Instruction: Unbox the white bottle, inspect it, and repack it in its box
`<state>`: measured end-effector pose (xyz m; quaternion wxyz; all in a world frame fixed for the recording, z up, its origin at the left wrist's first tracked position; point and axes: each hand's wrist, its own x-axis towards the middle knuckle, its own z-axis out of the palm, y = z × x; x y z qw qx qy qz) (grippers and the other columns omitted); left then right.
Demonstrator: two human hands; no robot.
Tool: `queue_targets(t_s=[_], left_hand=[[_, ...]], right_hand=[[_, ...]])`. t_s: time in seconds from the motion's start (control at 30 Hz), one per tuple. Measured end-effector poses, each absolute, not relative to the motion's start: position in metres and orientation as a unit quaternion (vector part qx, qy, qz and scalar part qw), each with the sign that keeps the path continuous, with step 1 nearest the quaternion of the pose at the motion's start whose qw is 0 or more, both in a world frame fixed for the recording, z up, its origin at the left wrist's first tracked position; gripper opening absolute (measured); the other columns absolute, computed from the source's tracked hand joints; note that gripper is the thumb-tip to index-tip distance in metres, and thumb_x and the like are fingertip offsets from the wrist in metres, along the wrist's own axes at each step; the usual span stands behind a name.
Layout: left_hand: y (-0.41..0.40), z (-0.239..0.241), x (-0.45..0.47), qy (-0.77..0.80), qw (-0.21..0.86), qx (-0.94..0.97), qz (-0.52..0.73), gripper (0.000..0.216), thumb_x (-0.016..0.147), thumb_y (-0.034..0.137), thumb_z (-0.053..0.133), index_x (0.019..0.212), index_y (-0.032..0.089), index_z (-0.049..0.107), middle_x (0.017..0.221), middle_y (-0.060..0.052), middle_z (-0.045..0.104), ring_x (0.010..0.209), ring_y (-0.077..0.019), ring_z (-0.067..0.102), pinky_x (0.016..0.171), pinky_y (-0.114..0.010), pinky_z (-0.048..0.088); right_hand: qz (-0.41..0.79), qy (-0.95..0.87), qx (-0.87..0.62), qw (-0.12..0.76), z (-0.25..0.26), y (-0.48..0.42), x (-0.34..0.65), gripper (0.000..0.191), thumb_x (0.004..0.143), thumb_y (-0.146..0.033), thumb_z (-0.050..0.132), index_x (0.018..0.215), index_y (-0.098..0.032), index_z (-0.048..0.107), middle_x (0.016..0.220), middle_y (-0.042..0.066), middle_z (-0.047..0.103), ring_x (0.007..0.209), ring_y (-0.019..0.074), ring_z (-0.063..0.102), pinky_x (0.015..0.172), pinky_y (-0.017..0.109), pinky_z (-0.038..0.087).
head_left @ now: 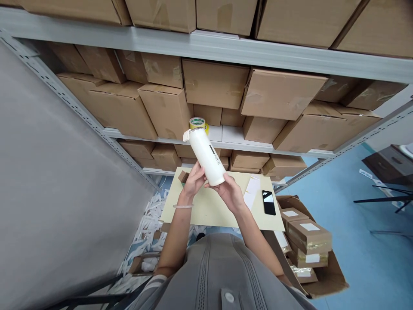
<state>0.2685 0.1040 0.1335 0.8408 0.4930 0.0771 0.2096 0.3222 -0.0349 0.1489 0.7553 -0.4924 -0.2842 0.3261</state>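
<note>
A white bottle (207, 156) with a white cap and a dark label is held up tilted, cap toward the shelves, above a small cream table (209, 211). My left hand (194, 179) grips its lower end from the left, a bangle on the wrist. My right hand (228, 190) cups the bottle's base from the right, fingers wrapped on it. A black phone (269, 202) and a white paper slip (252, 192) lie on the table to the right of my hands.
Grey metal shelves (226, 49) full of cardboard boxes stand ahead. A roll of tape (198, 123) sits on a shelf edge behind the bottle. An open carton (309, 245) of small taped boxes stands at right on the blue floor. White packing scraps (151, 224) lie at left.
</note>
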Motion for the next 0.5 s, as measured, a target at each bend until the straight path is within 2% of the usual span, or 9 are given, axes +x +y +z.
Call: queue_targets(t_s=[0.1,0.2,0.3,0.4,0.5], left_hand=[[0.103,0.132,0.270,0.067,0.831,0.508,0.217,0.062,0.078,0.054,0.069,0.130,0.023,0.056,0.122,-0.013,0.065,0.095,-0.0250,0.066,0.072,-0.033,0.054],[0.102,0.134,0.271,0.063,0.808,0.523,0.266,0.058,0.082,0.049,0.067,0.133,0.024,0.054,0.134,-0.011,0.058,0.114,-0.0251,0.060,0.090,-0.033,0.051],[0.101,0.141,0.269,0.067,0.785,0.542,0.293,0.057,0.084,0.046,0.066,0.134,0.023,0.052,0.139,-0.011,0.054,0.125,-0.0253,0.054,0.103,-0.036,0.044],[0.097,0.145,0.268,0.077,0.774,0.558,0.288,0.055,0.083,0.047,0.067,0.130,0.022,0.055,0.136,-0.012,0.056,0.128,-0.0263,0.052,0.106,-0.036,0.041],[0.091,0.142,0.273,0.106,0.781,0.546,0.286,0.054,0.077,0.046,0.074,0.123,0.021,0.057,0.129,-0.011,0.062,0.127,-0.0277,0.053,0.104,-0.035,0.043]], right_hand=[[0.297,-0.262,-0.489,0.777,0.147,-0.032,0.319,0.045,0.086,-0.057,0.056,0.116,-0.024,0.058,0.108,0.008,0.067,0.093,0.0254,0.066,0.083,0.044,0.055],[0.220,-0.232,-0.514,0.796,0.138,-0.030,0.320,0.049,0.079,-0.052,0.067,0.118,-0.026,0.052,0.117,0.006,0.064,0.100,0.0230,0.063,0.086,0.041,0.053],[0.134,-0.223,-0.557,0.789,0.131,-0.028,0.321,0.059,0.075,-0.045,0.073,0.124,-0.027,0.046,0.121,0.007,0.060,0.105,0.0215,0.060,0.088,0.037,0.052],[0.030,-0.260,-0.626,0.734,0.129,-0.027,0.321,0.064,0.072,-0.040,0.076,0.127,-0.026,0.046,0.127,0.009,0.055,0.111,0.0231,0.056,0.093,0.039,0.049],[-0.080,-0.309,-0.693,0.646,0.129,-0.026,0.320,0.059,0.074,-0.035,0.074,0.127,-0.026,0.050,0.126,0.010,0.054,0.117,0.0260,0.052,0.100,0.044,0.044]])
